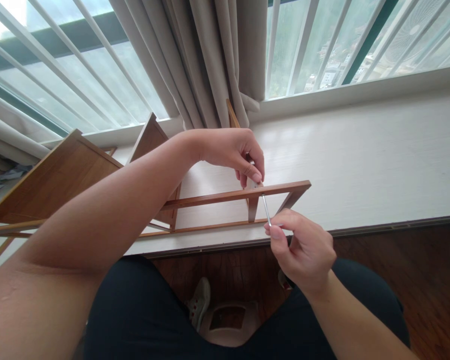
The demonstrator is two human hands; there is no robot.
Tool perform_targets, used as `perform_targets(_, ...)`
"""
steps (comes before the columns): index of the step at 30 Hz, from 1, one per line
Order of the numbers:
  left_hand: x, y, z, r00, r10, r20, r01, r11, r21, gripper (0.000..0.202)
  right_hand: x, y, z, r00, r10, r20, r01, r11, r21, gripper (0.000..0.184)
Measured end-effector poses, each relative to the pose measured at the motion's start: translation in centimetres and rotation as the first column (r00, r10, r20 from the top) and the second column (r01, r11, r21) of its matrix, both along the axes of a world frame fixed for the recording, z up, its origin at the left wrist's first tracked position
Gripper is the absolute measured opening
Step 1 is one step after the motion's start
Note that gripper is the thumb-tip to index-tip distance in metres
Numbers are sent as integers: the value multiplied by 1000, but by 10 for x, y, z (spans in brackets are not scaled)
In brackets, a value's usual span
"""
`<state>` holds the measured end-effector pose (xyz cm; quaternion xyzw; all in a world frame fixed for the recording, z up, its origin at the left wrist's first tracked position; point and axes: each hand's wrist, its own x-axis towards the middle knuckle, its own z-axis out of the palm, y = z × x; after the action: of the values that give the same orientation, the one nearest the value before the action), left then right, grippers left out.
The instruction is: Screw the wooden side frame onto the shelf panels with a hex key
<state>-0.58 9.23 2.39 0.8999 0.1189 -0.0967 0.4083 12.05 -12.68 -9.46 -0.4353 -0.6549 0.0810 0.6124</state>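
My right hand (303, 250) pinches a thin metal hex key (267, 211) between thumb and fingers. The key's far end meets the upper rail of a brown wooden frame (210, 198), close to a crosspiece (253, 209). My left hand (242, 152) reaches over the rail from behind, its fingers bent and closed at the spot where the key touches. Something small and pale shows between those fingers, mostly hidden. At the right, a short end bar (292, 199) joins the frame's two long rails.
Brown wooden panels (56, 175) slant up at the left, joined to the frame. The frame rests on a white ledge (360, 150) under barred windows. Grey curtains (195, 55) hang behind. Below are dark floorboards (427, 280), a pale stool (230, 332) and a shoe (200, 302).
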Motion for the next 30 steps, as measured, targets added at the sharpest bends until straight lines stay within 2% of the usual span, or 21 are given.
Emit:
perform_targets(5, 0, -3, 1, 997, 52, 57, -54, 998, 37, 19, 1, -1, -1, 1000, 0, 4, 0, 1000, -18, 11)
perform_targets(12, 1, -1, 0, 1000, 22, -12, -23, 998, -60, 19, 0, -4, -6, 987, 47, -153, -72, 984, -161, 13)
perform_targets(19, 1, -2, 0, 999, 40, 33, -40, 999, -4, 16, 1, -5, -9, 989, 56, -137, -77, 986, -150, 11)
perform_targets(22, 1, -3, 1, 997, 58, 53, -59, 998, 19, 16, 0, -5, -9, 968, 86, -236, -134, 971, -196, 14)
perform_targets(26, 1, -3, 1, 999, 28, 18, -28, 1000, -7, 15, -3, -6, -7, 893, 128, -430, -247, 940, -234, 17)
perform_targets(30, 1, -3, 1, 999, 41, 33, -42, 999, 29, 16, -3, -6, -5, 902, 128, -412, -241, 941, -237, 17)
